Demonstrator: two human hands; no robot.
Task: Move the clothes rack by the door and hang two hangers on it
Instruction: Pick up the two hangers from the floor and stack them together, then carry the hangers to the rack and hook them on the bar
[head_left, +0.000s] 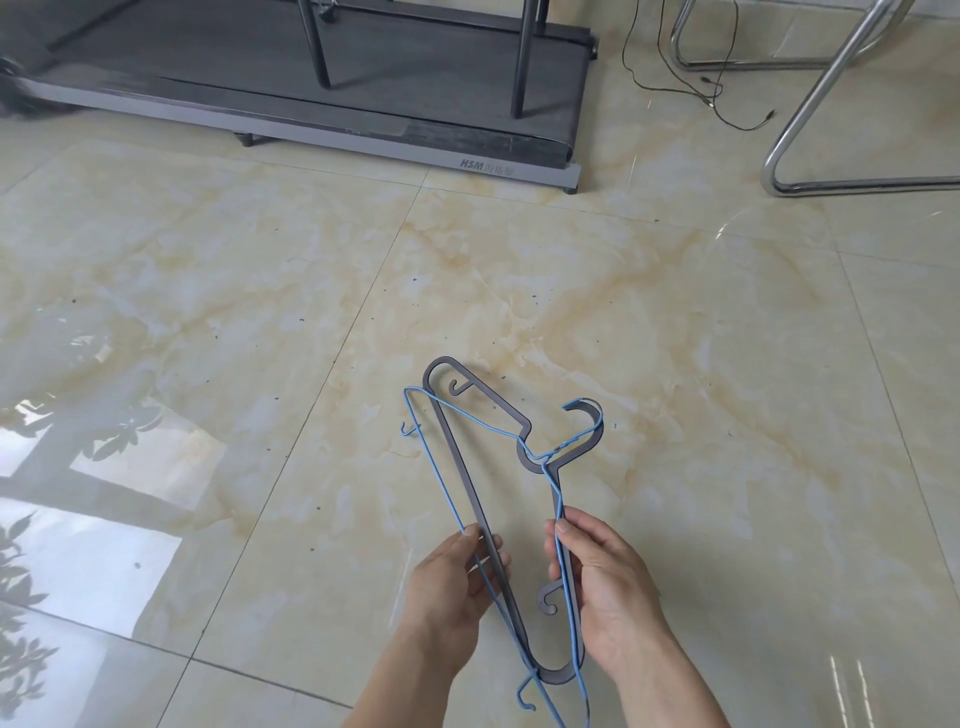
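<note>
I hold 2 hangers out over the tiled floor (675, 322), both hands raised in front of me. My left hand (452, 577) has its fingers (470, 535) closed on the bottom bars of the pair, thumb on top; my right hand (605, 587) has its fingers (563, 532) pinched on the sloping shoulder arms. The grey plastic hanger (462, 457) and the blue wire hanger (441, 478) lie stacked, the wire one on top, their hooks pointing away from my fingers and to the right. I judge the 2-handed grasp is meant to keep the stacked pair from sliding apart and to peel 1 from the other, since the blue wire crosses the grey neck just ahead of my right fingers. No clothes rack can be clearly made out; 2 dark tubes (522, 57) stand far ahead of my fingers on a treadmill (363, 119), and I cannot tell what they belong to. A chrome chair frame (810, 104) stands ahead and to the right. No containers are in view. Neither hanger is hung yet.
</note>
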